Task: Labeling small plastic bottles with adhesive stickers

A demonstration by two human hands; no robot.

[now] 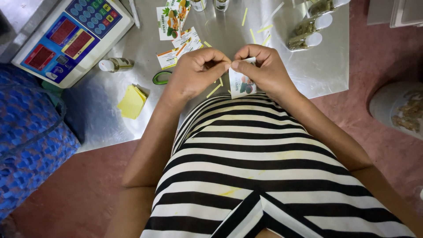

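The metal sheet (308, 66) across the top of the frame is brushed and dully reflective, strewn with glossy printed paper labels (176, 26). At upper left the scale (72, 37) is smooth plastic; left centre, the yellow paper pad (131, 102) looks matt. The striped cloth (264, 176) below appears soft, and the red floor (379, 48) rough.

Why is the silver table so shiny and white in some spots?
In the head view, light bounces off the metal sheet, making pale glare near the small bottles; the hands holding the label look sharp; the edges bend a little, as wide lenses do.
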